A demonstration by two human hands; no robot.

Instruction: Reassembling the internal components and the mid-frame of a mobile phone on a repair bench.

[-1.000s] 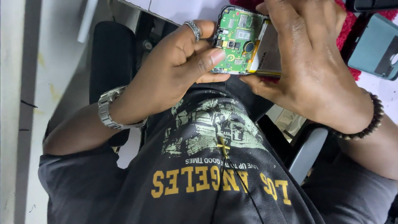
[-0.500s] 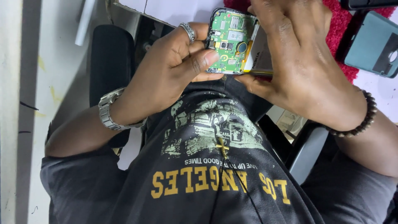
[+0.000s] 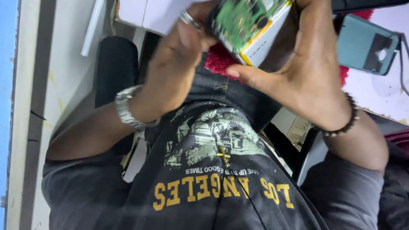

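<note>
I saw the opened phone (image 3: 249, 25) held up near the top edge, left hand (image 3: 179, 72) gripping its side, right hand (image 3: 306, 72) cupping it underneath. It looked light, stiff, fragile; bare green board, so edges seemed safest.

One head camera looks steeply down, close over the person's chest.

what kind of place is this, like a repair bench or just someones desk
Probably a small phone-repair bench. Both hands hold an opened phone with its green circuit board bared, a teal phone case lies on the white worktop, and a red mat sits under the work.
</note>
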